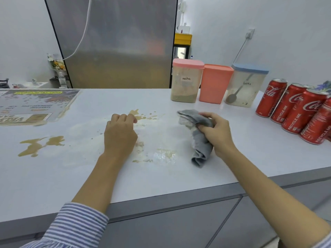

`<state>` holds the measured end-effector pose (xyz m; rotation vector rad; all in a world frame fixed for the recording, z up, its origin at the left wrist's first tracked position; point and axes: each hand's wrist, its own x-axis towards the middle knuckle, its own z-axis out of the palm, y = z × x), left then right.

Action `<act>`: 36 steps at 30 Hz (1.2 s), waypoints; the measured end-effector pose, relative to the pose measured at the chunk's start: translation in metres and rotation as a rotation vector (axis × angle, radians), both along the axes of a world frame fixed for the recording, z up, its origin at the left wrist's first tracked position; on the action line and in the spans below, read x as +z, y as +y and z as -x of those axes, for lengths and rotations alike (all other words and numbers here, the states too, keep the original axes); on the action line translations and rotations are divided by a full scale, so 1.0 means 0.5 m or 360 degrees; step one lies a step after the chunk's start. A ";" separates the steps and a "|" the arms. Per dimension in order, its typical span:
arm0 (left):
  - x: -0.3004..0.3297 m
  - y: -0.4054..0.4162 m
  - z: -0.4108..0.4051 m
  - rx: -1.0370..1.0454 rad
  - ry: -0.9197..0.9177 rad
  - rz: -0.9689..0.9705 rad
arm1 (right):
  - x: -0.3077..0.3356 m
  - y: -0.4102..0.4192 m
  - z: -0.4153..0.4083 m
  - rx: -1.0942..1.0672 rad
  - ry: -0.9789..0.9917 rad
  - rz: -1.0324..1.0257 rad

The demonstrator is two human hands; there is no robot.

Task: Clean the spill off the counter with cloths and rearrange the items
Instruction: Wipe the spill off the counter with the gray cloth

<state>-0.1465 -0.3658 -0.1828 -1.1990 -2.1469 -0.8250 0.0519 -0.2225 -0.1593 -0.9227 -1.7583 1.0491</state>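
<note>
Brown liquid is spilled on the white counter (161, 178): a large puddle (41, 144) at the left, splashes (141, 115) in the middle and a wet smear (163, 154) nearer me. My right hand (215, 133) grips a crumpled grey cloth (198, 140) whose lower end touches the counter right of the smear. My left hand (120, 133) hovers over the middle of the spill with its fingers curled and nothing in it.
Three containers stand at the back right: one labelled mocha (186, 80), a salmon one (215, 84) and one labelled latte (246, 85). Several red cola cans (293, 107) line the right side. A printed menu sheet (34, 104) lies at the left. A steel fridge (114, 42) stands behind.
</note>
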 end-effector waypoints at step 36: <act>0.010 0.051 0.055 0.0173 0.0162 -0.0017 | -0.044 0.108 0.315 0.0252 -0.1046 -0.0441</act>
